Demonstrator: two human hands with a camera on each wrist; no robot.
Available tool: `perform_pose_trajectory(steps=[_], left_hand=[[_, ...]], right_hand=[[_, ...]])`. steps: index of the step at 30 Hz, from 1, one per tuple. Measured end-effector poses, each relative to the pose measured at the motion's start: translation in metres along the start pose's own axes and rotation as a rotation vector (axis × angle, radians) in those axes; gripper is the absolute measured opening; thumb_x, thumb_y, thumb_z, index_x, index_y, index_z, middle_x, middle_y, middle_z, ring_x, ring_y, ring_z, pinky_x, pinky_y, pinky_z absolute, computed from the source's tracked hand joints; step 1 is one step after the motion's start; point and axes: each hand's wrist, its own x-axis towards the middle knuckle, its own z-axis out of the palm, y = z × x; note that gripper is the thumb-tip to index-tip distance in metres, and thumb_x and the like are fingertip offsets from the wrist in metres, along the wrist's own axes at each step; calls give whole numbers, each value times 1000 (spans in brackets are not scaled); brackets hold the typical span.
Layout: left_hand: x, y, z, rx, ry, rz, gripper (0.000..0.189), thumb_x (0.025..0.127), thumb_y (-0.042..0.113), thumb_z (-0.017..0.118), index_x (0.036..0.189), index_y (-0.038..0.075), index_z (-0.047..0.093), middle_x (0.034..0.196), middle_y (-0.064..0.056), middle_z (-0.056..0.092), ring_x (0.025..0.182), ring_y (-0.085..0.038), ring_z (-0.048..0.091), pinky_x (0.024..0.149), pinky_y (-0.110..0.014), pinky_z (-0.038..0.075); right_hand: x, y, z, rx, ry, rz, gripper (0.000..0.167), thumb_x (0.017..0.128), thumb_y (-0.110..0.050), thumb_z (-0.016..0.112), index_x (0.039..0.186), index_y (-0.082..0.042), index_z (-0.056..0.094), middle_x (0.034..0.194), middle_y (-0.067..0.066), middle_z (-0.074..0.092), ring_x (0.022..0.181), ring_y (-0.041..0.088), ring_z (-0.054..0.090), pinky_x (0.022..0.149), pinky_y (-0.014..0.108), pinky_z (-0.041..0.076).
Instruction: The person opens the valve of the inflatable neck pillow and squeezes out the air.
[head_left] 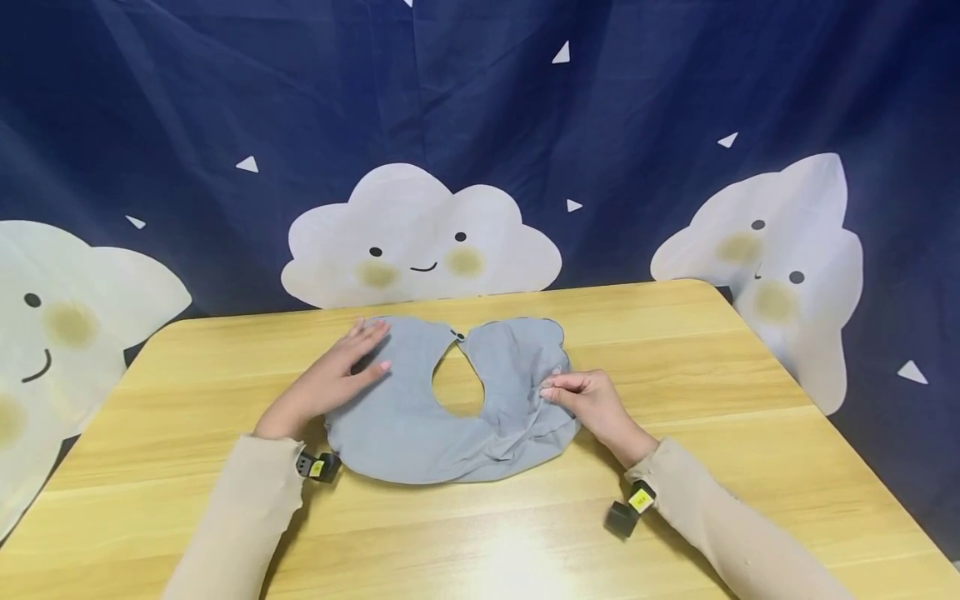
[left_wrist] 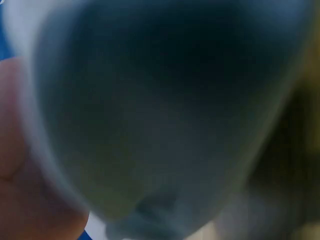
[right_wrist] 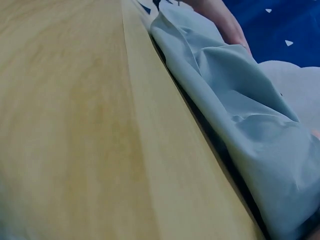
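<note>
A grey U-shaped neck pillow (head_left: 405, 408), which looks like an inflatable one, lies on the table with its two ends meeting at the far side around an oval opening. My left hand (head_left: 337, 379) rests on its left lobe, fingers extended. With thumb and forefinger, my right hand (head_left: 592, 404) pinches a small clear valve (head_left: 556, 372) on the right lobe, where the fabric is creased. In the left wrist view the pillow (left_wrist: 150, 125) fills the picture, dark and blurred. Its wrinkled side (right_wrist: 235, 110) shows in the right wrist view, the left hand (right_wrist: 222, 20) beyond.
The pillow lies on a light wooden table (head_left: 697, 350). Behind it hangs a dark blue curtain (head_left: 480, 92) printed with white smiling clouds and small triangles. A small black camera (head_left: 322, 467) is strapped to my left wrist, another camera (head_left: 626, 517) to my right.
</note>
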Motion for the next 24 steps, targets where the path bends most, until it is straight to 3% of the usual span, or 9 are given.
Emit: perform_pose_trajectory(steps=[8,12,16,24], left_hand=[[2,-2,21,7,-74,40,59,99,34,48,146,3,31,152,-14,28,142,-36,13,113,-54,13],[2,-3,25,0,-97,41,59,99,35,47,147,5,31,154,-13,24,143,-34,11,113,-53,12],[1,-3,28,2,-104,50,62,97,36,50,147,5,30,155,-11,22,144,-33,8,114,-53,9],[-1,0,36,48,-96,160,69,92,27,62,146,0,29,154,-16,21,142,-37,10,113,-54,8]], right_hand=[[0,-3,-1,12,6,5,15,79,3,71,89,14,70,85,18,71,82,0,64,78,18,51],[-1,-4,-1,18,4,5,15,79,4,71,89,15,69,84,13,72,83,0,64,79,17,51],[-1,-4,-1,15,3,6,15,79,4,71,90,15,69,85,16,71,83,-1,64,79,17,51],[-1,-5,0,13,-4,-1,15,80,2,71,89,14,70,86,21,70,81,0,64,76,17,51]])
